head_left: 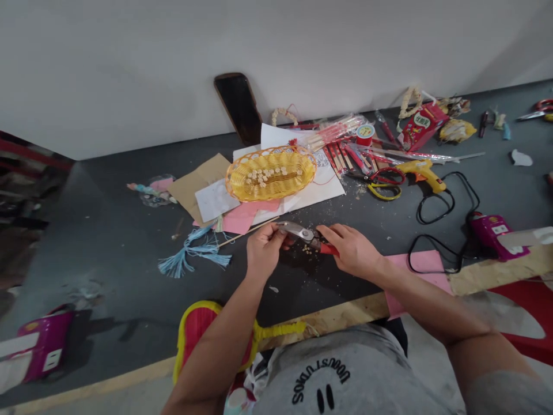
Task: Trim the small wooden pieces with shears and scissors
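Note:
My right hand point(352, 248) is wrapped around the red handles of a pair of pruning shears point(306, 235), whose metal jaws point left. At the jaw tips my left hand point(264, 246) is closed in a pinch. A small pale bit shows there, but what the fingers hold is too small to make out. Pale crumbs point(307, 249) lie on the dark table under the shears. Just beyond my left hand lies a thin wooden stick point(242, 235). Behind the shears stands a yellow woven basket point(280, 189) with small pale pieces in it.
A blue tassel point(190, 256) and pink paper point(242, 218) lie to the left. Rightward are scissors point(384, 191), a yellow glue gun point(421, 173) with a black cord, a red drink carton point(423, 127) and a purple box point(496, 235). A phone point(238, 106) leans on the wall.

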Demonstrator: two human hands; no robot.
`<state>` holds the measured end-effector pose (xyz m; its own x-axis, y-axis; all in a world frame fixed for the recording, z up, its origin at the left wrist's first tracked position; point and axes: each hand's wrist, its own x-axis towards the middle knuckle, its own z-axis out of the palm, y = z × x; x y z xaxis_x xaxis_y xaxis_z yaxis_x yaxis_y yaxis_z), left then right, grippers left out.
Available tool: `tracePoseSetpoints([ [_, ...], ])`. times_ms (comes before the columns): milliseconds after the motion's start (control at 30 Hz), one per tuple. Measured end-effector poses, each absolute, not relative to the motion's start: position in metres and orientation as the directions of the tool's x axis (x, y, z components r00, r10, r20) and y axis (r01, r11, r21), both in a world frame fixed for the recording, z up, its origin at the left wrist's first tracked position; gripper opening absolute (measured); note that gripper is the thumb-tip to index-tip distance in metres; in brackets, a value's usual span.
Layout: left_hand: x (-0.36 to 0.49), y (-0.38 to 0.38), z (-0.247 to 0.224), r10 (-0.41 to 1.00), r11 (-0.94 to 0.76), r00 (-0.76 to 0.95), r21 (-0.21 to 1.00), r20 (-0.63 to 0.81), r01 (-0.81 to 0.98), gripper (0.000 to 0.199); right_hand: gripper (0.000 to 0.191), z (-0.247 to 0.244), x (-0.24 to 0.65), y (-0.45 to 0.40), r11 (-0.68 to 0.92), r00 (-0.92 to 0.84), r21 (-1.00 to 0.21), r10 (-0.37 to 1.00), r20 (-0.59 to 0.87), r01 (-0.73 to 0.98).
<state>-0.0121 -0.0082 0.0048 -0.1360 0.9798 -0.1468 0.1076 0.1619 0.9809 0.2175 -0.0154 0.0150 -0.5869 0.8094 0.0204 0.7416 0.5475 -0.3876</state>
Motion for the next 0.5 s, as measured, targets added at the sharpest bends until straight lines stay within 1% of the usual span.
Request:
tracePoseSetpoints([
  [133, -0.014, -0.007, 0.012, 0.986, 0.136, -0.114, 0.981, -0.121, 0.139, 0.011, 0.061, 0.021, 0.217, -0.014, 0.549, -0.578, -0.311, 0.816, -0.001, 0.776],
  [233, -0.017, -0.006, 0.019, 0.987, 0.156, -0.053, 0.98, -0.15, 0.122, 0.012, 0.065, 0.024, 0.219, -0.012, 0.564, -0.591, -0.286, 0.807, -0.01, 0.775],
  [400, -0.022, -0.005, 0.025, 0.971, 0.233, 0.046, 0.971, -0.235, 0.049, 0.01, 0.069, 0.02, 0.226, -0.01, 0.601, -0.633, -0.328, 0.774, 0.013, 0.729],
  [500, -0.024, -0.005, 0.027, 0.964, 0.253, 0.085, 0.967, -0.253, 0.015, 0.011, 0.068, 0.017, 0.227, -0.01, 0.616, -0.647, -0.366, 0.761, 0.048, 0.697],
])
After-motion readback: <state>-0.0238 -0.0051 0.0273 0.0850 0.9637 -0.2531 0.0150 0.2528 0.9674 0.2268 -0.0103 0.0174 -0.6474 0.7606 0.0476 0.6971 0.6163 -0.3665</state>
